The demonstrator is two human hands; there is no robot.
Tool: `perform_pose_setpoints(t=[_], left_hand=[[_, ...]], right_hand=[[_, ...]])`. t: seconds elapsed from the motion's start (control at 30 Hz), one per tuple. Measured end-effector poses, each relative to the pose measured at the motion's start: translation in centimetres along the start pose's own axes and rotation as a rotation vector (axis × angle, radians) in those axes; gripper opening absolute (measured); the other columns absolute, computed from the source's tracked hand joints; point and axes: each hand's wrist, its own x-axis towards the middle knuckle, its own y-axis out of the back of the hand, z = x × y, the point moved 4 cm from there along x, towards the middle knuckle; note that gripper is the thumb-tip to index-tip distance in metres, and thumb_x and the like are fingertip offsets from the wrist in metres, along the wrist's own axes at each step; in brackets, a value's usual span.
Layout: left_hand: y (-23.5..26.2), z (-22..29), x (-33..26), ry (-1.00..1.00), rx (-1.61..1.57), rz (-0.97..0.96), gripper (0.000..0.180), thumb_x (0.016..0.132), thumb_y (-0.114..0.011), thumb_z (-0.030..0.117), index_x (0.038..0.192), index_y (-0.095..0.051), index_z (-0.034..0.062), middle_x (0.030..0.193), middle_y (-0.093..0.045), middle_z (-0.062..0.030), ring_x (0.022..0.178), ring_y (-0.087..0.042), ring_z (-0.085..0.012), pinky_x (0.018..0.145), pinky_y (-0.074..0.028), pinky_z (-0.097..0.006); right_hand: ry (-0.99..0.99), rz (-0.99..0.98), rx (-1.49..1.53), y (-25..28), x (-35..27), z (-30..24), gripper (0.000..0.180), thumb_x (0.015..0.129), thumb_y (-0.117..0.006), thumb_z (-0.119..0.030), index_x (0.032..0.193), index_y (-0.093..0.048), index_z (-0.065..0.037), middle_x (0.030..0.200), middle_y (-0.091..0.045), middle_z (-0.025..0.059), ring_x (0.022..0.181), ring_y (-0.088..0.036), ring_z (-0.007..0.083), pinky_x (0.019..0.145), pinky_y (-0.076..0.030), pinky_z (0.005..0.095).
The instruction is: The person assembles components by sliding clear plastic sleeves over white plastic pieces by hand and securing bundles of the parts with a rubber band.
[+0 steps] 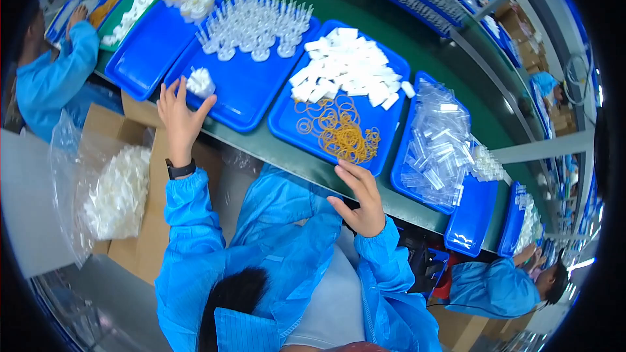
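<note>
My left hand (pixel 178 120) is raised at the near edge of a blue tray (pixel 242 94), fingers stretched and thumb apart, nothing in it. Right beside its fingertips, on that tray, sits a small white bundle (pixel 201 83). Rows of clear plastic parts with thin upright stems (pixel 257 23) stand on the tray's far half. My right hand (pixel 362 199) is open, its fingertips by the near rim of another blue tray (pixel 297 135). This one bears a pile of orange-yellow rubber bands (pixel 352 137) and a heap of white rectangular pieces (pixel 345 65).
To the right, a blue tray holds clear plastic tubes (pixel 437 146). A cardboard box (pixel 140 238) with a bag of white pieces (pixel 117 195) stands at lower left. Co-workers in blue sit at the left (pixel 62 81) and right (pixel 492 287). The green bench (pixel 261 153) runs across.
</note>
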Motion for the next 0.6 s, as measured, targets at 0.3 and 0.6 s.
perform_pose_setpoints(t=[0.3,0.6], left_hand=[[-0.4,3.5,0.9,-0.060,-0.280,-0.102,0.045,0.073,-0.078,0.028,0.106,-0.065,-0.0003,0.103,-0.065,-0.0202,0.110,-0.057,-0.0312,0.102,-0.037,-0.045],[0.1,7.6,-4.9,0.126,-1.509,-0.479,0.059,0.096,-0.047,0.045,0.133,-0.042,-0.0010,0.117,-0.058,-0.0137,0.094,-0.061,-0.0211,0.083,-0.052,-0.035]], right_hand=[[0.033,0.096,-0.339,5.8,4.2,1.8,0.044,0.077,-0.072,-0.012,0.120,-0.061,-0.010,0.120,-0.057,0.0125,0.111,-0.052,0.0332,0.093,-0.041,0.0411],[-0.189,0.205,-0.899,12.4,5.6,9.5,0.037,0.070,-0.069,-0.004,0.106,-0.065,-0.012,0.101,-0.060,0.0084,0.098,-0.053,0.0302,0.081,-0.044,0.0417]])
